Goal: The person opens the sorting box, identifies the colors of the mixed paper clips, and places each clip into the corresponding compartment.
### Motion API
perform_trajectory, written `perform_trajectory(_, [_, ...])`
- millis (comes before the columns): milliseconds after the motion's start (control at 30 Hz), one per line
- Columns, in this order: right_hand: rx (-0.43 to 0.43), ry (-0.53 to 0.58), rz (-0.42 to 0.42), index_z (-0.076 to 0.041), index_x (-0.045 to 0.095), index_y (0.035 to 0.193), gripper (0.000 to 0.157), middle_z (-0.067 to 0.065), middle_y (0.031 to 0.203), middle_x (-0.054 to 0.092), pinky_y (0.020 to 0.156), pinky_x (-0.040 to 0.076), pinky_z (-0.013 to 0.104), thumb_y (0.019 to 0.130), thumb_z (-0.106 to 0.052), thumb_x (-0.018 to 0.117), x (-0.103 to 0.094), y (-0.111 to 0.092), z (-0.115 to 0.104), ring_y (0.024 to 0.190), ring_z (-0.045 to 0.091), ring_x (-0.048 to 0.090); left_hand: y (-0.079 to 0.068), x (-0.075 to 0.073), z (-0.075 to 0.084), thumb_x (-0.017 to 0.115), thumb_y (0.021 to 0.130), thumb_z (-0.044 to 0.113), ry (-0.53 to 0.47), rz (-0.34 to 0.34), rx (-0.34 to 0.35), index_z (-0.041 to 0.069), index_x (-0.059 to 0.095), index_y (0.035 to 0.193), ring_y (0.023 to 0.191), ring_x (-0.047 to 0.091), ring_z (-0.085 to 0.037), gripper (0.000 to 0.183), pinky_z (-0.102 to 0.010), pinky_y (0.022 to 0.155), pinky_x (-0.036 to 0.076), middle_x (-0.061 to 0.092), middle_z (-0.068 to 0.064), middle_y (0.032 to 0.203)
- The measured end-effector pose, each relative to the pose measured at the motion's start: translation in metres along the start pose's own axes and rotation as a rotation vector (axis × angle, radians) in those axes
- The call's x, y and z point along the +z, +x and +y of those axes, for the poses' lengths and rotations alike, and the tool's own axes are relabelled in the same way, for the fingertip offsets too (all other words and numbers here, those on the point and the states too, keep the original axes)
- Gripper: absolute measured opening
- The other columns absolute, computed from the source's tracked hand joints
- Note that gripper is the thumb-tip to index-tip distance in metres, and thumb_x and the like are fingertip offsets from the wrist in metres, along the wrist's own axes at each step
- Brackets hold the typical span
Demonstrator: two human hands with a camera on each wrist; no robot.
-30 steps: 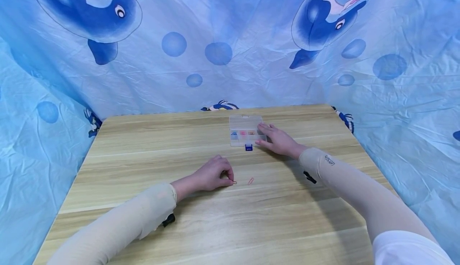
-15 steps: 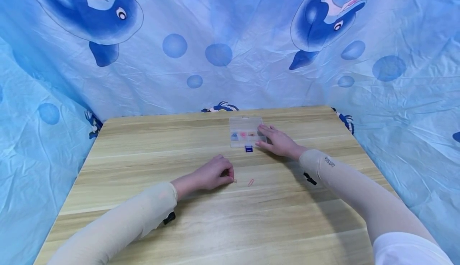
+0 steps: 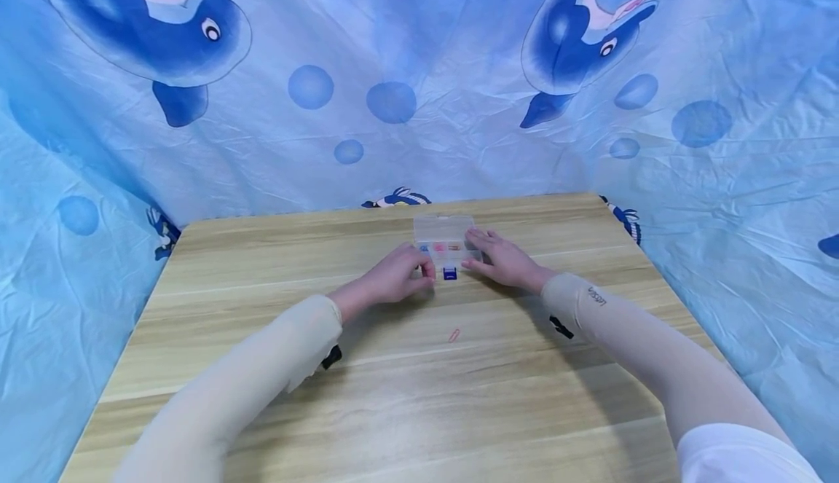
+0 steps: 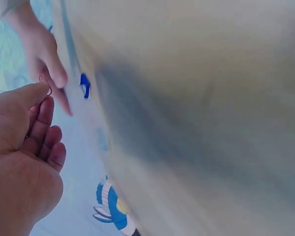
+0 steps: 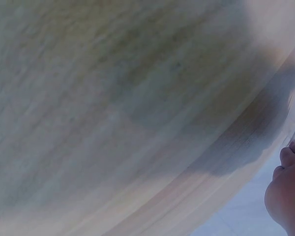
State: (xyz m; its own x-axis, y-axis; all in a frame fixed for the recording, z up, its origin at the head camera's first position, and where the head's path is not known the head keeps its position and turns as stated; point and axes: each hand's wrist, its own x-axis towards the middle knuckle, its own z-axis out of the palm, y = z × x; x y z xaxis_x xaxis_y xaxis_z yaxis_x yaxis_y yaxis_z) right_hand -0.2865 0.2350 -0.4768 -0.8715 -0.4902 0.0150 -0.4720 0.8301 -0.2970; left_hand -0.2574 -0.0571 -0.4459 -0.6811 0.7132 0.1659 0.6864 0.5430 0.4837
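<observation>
My left hand [image 3: 396,275] pinches a small paper clip [image 4: 50,91] between thumb and forefinger, just in front of the left side of a clear plastic compartment box [image 3: 440,229]. Reddish in the left wrist view, the clip is hidden by the fingers in the head view. The box stands with its lid laid back; blue, pink and orange-gold contents sit in separate compartments. My right hand [image 3: 503,258] rests at the box's right end, fingers extended over it and thumb near the front. A pink paper clip [image 3: 454,336] lies on the table nearer to me.
A blue latch [image 3: 450,274] sticks out from the box's front edge. The wood-grain table [image 3: 419,410] reaches back to a blue curtain [image 3: 459,155] printed with dolphins, which also hangs at both sides.
My left hand has lifted the paper clip from the table and carried it forward to the box. The right hand has stayed at the box; the pink clip lies where it was.
</observation>
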Motion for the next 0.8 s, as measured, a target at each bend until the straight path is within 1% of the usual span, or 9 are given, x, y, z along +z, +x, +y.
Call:
perform_trajectory(67, [-0.009, 0.005, 0.007, -0.004, 0.032, 0.166, 0.082, 0.014, 0.174, 0.028, 0.131, 0.017, 0.050, 0.107, -0.055, 0.057, 0.000, 0.000, 0.000, 0.160, 0.034, 0.027, 0.012, -0.002, -0.002, 0.079, 0.097, 0.014, 0.005, 0.018, 0.008, 0.015, 0.072, 0.091, 0.100, 0.063, -0.028, 0.009, -0.042, 0.097, 0.047, 0.073, 0.002, 0.095])
perform_trajectory(100, [-0.014, 0.010, 0.011, -0.004, 0.032, 0.166, 0.081, 0.015, 0.174, 0.029, 0.131, 0.017, 0.050, 0.107, -0.054, 0.058, 0.000, 0.000, 0.000, 0.160, 0.034, 0.027, 0.018, -0.003, -0.003, 0.078, 0.097, 0.013, 0.008, 0.027, 0.012, 0.015, 0.072, 0.092, 0.101, 0.064, -0.030, 0.009, -0.043, 0.101, 0.046, 0.073, 0.001, 0.096])
perform_trajectory(200, [-0.027, 0.019, 0.023, -0.002, 0.034, 0.165, 0.081, 0.016, 0.173, 0.030, 0.130, 0.018, 0.050, 0.107, -0.054, 0.059, 0.000, 0.000, 0.001, 0.160, 0.033, 0.028, 0.034, -0.007, -0.004, 0.076, 0.100, 0.013, -0.008, 0.039, -0.013, 0.014, 0.072, 0.093, 0.106, 0.064, -0.031, 0.008, -0.045, 0.105, 0.045, 0.073, 0.000, 0.098])
perform_trajectory(300, [-0.030, 0.020, 0.027, -0.002, 0.034, 0.165, 0.082, 0.016, 0.173, 0.030, 0.131, 0.018, 0.049, 0.107, -0.055, 0.058, 0.002, 0.001, 0.003, 0.160, 0.032, 0.028, 0.048, -0.009, -0.007, 0.074, 0.101, 0.014, -0.028, 0.044, -0.048, 0.014, 0.072, 0.096, 0.110, 0.063, -0.030, 0.006, -0.043, 0.106, 0.044, 0.072, 0.000, 0.101])
perform_trajectory(400, [-0.023, 0.011, 0.029, -0.003, 0.033, 0.165, 0.083, 0.015, 0.173, 0.030, 0.130, 0.018, 0.049, 0.107, -0.057, 0.057, 0.004, 0.001, 0.006, 0.161, 0.031, 0.027, 0.062, -0.008, -0.012, 0.074, 0.102, 0.014, -0.032, 0.047, -0.059, 0.015, 0.073, 0.096, 0.109, 0.062, -0.029, 0.006, -0.042, 0.103, 0.045, 0.071, 0.001, 0.100])
perform_trajectory(567, [-0.022, 0.010, 0.029, -0.004, 0.033, 0.166, 0.083, 0.015, 0.173, 0.030, 0.130, 0.019, 0.050, 0.107, -0.057, 0.057, 0.005, 0.003, 0.005, 0.160, 0.032, 0.028, 0.074, -0.003, -0.021, 0.073, 0.103, 0.015, -0.021, 0.055, -0.061, 0.014, 0.074, 0.096, 0.108, 0.063, -0.033, 0.007, -0.043, 0.101, 0.045, 0.071, 0.000, 0.097])
perform_trajectory(800, [-0.011, 0.013, 0.023, -0.005, 0.032, 0.166, 0.083, 0.014, 0.174, 0.029, 0.130, 0.019, 0.049, 0.107, -0.057, 0.056, 0.004, 0.002, 0.005, 0.160, 0.034, 0.027, 0.082, 0.002, -0.025, 0.072, 0.103, 0.015, -0.020, 0.069, -0.101, 0.012, 0.073, 0.098, 0.111, 0.062, -0.033, 0.006, -0.043, 0.103, 0.044, 0.072, -0.001, 0.099])
